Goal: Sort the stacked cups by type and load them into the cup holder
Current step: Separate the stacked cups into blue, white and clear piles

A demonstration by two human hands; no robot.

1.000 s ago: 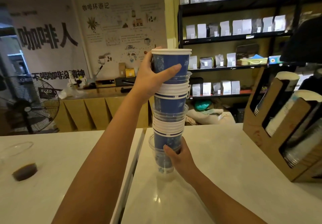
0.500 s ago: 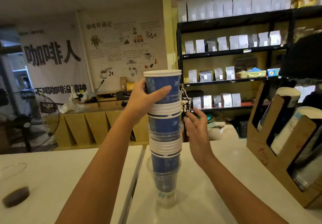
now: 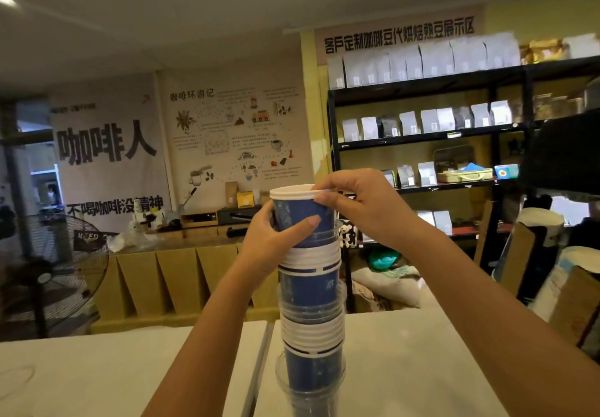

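Observation:
A tall mixed stack of cups (image 3: pixel 311 296) stands on the white counter (image 3: pixel 406 361), blue paper cups with white rims alternating with clear plastic cups. My left hand (image 3: pixel 272 241) grips the side of the top blue paper cup (image 3: pixel 300 213). My right hand (image 3: pixel 363 205) pinches that cup's white rim from the right. The cardboard cup holder (image 3: pixel 574 306) stands at the right edge, with white cup stacks lying in its slots; it is partly cut off.
A clear cup rim (image 3: pixel 14 379) shows at the lower left of the counter. A seam (image 3: pixel 259 368) splits the two counter tops. Behind are a black shelf (image 3: pixel 428 137) of coffee bags, a floor fan (image 3: pixel 52 277) and a cardboard-fronted bench.
My right hand rose from the bottom of the stack to the rim of the top cup. The view tilted upward, and my left hand kept its hold on the top blue cup.

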